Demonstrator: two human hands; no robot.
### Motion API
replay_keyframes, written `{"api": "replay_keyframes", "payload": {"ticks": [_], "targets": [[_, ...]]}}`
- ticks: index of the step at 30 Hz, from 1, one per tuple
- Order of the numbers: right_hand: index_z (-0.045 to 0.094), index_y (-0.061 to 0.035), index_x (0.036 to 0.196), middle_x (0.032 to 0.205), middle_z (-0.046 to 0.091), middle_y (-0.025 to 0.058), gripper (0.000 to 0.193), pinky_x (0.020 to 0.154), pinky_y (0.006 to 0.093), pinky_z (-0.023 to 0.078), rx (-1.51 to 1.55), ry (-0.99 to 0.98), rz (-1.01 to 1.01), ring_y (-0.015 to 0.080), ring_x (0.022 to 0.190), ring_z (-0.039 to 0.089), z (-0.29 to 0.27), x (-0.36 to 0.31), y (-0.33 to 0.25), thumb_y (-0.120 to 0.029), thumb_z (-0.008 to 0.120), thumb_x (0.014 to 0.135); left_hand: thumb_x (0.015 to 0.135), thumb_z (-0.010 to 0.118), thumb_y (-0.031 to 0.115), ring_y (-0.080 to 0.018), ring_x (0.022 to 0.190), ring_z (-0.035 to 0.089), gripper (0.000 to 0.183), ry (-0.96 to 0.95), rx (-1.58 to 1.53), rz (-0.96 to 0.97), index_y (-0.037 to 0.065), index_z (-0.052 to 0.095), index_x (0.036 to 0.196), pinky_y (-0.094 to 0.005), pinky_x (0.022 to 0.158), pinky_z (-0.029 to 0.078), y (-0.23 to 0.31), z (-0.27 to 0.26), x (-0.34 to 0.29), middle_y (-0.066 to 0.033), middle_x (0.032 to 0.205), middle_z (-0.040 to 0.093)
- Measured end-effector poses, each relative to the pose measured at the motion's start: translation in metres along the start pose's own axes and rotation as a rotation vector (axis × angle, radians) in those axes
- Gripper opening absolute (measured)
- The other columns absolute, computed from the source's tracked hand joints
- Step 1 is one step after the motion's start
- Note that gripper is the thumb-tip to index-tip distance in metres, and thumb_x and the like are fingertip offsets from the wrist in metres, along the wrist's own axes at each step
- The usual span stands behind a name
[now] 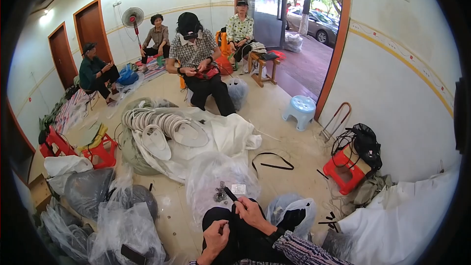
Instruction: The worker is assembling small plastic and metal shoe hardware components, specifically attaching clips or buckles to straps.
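Observation:
My right hand [251, 214] grips a short black strip [229, 194], its far end pointing away from me over a clear plastic bag. Closed in a pinch, my left hand [216, 238] is above my left thigh; whatever its fingers hold, if anything, is too small to make out. Beyond my knees, a pile of small dark metal pieces [220, 194] lies on the clear plastic bag [198, 194]. Beside the pile, close to the strip's tip, is a white printed label [239, 189].
White looped bundles [167, 122] rest on a white sack [221, 132] ahead. A longer black strap [277, 155] lies on the floor. Plastic bags [130, 230] crowd my left; a red stool [345, 172] and blue stool [300, 110] stand right. Several people sit farther off.

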State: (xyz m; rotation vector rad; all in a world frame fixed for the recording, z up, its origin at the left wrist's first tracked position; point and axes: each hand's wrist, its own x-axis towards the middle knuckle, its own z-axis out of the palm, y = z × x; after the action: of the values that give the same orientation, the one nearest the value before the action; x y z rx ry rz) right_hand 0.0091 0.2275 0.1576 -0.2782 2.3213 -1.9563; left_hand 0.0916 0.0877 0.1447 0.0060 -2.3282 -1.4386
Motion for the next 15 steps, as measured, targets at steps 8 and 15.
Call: {"api": "replay_keyframes", "payload": {"ticks": [8, 15], "targets": [[0.055, 0.0007, 0.091, 0.059, 0.056, 0.0043, 0.016, 0.046, 0.0238, 0.040, 0.012, 0.003, 0.023, 0.0086, 0.048, 0.050, 0.003, 0.008, 0.010, -0.014, 0.051, 0.087, 0.073, 0.062, 0.004, -0.0161, 0.052, 0.057, 0.010, -0.005, 0.013, -0.007, 0.003, 0.061, 0.083, -0.0255, 0.048, 0.044, -0.004, 0.002, 0.006, -0.0084, 0.067, 0.059], [0.056, 0.0008, 0.087, 0.059, 0.057, 0.0039, 0.018, 0.045, 0.0235, 0.041, 0.002, 0.011, -0.021, 0.0090, 0.047, 0.052, 0.014, 0.011, 0.004, -0.017, 0.051, 0.087, 0.073, 0.062, 0.004, -0.0180, 0.052, 0.057, 0.010, 0.048, 0.032, 0.056, 0.005, 0.061, 0.082, -0.0272, 0.048, 0.044, -0.005, -0.007, 0.007, -0.0084, 0.067, 0.058]]}}
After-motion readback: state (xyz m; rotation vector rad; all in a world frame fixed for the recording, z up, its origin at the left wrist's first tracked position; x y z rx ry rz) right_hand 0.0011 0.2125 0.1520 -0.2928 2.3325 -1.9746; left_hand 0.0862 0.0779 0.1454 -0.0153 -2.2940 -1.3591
